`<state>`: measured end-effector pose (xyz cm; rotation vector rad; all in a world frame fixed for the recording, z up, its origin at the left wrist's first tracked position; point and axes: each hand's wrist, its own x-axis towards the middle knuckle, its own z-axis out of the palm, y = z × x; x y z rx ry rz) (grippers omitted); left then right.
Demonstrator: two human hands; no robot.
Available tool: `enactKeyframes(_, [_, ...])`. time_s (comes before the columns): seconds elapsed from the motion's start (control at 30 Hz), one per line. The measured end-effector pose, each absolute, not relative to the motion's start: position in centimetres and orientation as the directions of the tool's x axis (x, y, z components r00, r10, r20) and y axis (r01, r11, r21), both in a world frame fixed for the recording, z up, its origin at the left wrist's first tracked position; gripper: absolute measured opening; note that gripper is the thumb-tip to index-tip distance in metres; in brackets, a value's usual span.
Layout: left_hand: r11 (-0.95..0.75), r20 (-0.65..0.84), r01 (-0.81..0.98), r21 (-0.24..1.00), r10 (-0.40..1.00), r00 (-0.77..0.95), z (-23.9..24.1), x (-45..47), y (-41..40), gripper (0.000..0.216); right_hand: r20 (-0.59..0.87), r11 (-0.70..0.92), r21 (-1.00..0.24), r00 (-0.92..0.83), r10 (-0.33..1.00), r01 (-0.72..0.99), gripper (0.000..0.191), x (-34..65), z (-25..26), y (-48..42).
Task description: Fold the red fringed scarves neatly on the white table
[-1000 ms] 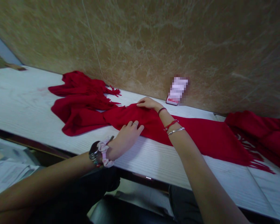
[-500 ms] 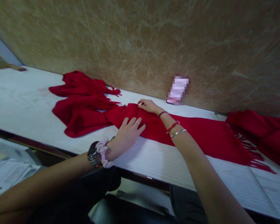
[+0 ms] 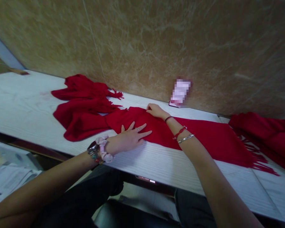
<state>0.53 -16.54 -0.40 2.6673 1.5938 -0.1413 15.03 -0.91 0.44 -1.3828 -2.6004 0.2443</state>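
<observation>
Red scarf [image 3: 211, 137] lies along the table [image 3: 166, 161], meeting crumpled red cloth [image 3: 85, 125] at left. Left hand [image 3: 131, 137] spreads on the scarf, gripping nothing; whether the curled right hand [image 3: 156, 110] pinches its far edge, I cannot tell. Uneven tugging could wrinkle it.

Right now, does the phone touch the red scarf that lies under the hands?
Apart. In the head view, a strip of white table shows between the phone and the red scarf.
</observation>
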Motion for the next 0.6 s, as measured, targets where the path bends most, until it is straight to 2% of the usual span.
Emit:
enactKeyframes(0.07, [-0.445,-0.169,0.895,0.001,0.882,0.439,0.6,0.9,-16.8,0.045,0.086,0.557,-0.233,-0.553,0.828,0.797,0.02,15.0,0.9,-0.9])
enactKeyframes(0.13, [-0.44,-0.177,0.898,-0.007,0.885,0.432,1.1,1.0,-17.0,0.043,0.092,0.567,-0.22,-0.562,0.822,0.793,0.021,15.2,1.0,-1.1])
enactKeyframes(0.43, [-0.575,-0.273,0.818,0.01,0.786,0.555,2.3,0.1,-16.9,0.045,0.153,0.609,-0.098,-0.593,0.791,0.787,0.028,15.9,-0.9,-2.0])
enactKeyframes(0.5, [-0.582,-0.238,0.813,-0.016,0.792,0.562,2.4,-0.1,-16.5,0.043,0.178,0.599,-0.072,-0.58,0.795,0.798,0.03,16.1,-0.5,-2.1])
enactKeyframes(0.6, [-0.593,-0.082,0.802,-0.073,0.805,0.588,1.8,-0.4,-15.4,0.046,0.237,0.6,-0.022,-0.579,0.78,0.8,0.032,16.6,0.7,-2.4])
